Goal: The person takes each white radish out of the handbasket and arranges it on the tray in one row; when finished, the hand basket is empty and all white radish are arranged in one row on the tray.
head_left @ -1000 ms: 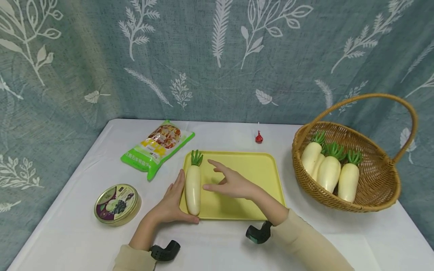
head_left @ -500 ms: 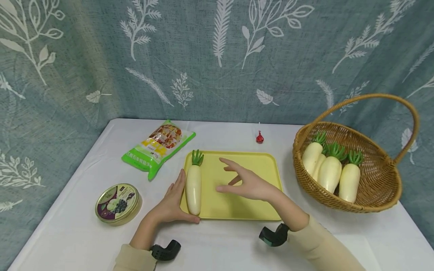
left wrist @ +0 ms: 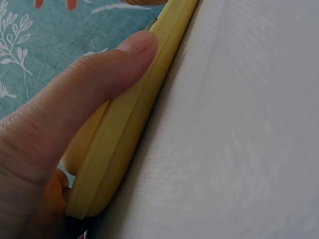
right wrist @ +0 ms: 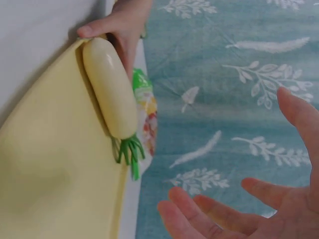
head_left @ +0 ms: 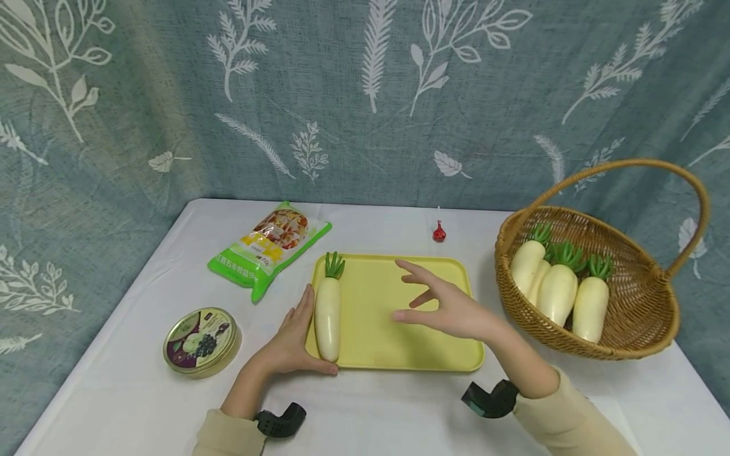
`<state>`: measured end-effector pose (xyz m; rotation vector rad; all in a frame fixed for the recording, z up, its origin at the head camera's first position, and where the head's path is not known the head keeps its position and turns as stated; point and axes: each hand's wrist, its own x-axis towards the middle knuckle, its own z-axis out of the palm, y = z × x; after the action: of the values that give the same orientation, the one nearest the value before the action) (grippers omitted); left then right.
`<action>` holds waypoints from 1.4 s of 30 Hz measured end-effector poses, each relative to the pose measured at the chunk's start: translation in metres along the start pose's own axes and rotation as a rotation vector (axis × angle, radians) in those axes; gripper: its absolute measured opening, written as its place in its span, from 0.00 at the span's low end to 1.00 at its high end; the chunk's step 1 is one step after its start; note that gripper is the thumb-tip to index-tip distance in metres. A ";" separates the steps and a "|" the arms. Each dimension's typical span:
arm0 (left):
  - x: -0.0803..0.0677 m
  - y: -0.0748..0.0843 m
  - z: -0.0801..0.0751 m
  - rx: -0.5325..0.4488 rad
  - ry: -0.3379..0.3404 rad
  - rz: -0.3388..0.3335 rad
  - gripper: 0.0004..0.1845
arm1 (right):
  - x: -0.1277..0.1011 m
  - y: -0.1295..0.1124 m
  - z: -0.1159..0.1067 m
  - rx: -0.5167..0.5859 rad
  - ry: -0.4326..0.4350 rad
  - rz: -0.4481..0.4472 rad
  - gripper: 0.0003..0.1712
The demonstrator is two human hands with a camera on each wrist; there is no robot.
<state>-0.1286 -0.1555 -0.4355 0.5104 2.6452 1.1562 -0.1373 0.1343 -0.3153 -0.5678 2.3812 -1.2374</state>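
A: What is the person wearing?
B: Long cream-beige sleeves on both arms, ending just short of the wrists.
A: Anything on the wrists?
B: A small black curved camera mount is strapped under each. The left hand (head_left: 288,345) and right hand (head_left: 456,310) are bare, with no rings or watch, and the nails are short and plain

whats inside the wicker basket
The wicker basket holds white radishes with green tops, lying side by side. Three show fully and a fourth peeks between them. The near wall and the radishes cover the basket's bottom.
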 end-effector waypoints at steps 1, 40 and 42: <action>0.000 0.000 0.000 -0.001 0.000 0.001 0.78 | -0.002 0.000 -0.002 0.003 0.004 -0.005 0.46; 0.000 0.000 0.000 -0.011 -0.004 -0.009 0.77 | -0.072 0.018 -0.068 -0.093 0.233 -0.053 0.44; 0.000 0.001 0.000 -0.012 -0.004 -0.011 0.78 | -0.075 0.020 -0.071 -0.096 0.243 -0.055 0.44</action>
<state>-0.1283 -0.1554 -0.4349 0.4947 2.6329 1.1661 -0.1143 0.2317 -0.2829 -0.5415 2.6545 -1.2853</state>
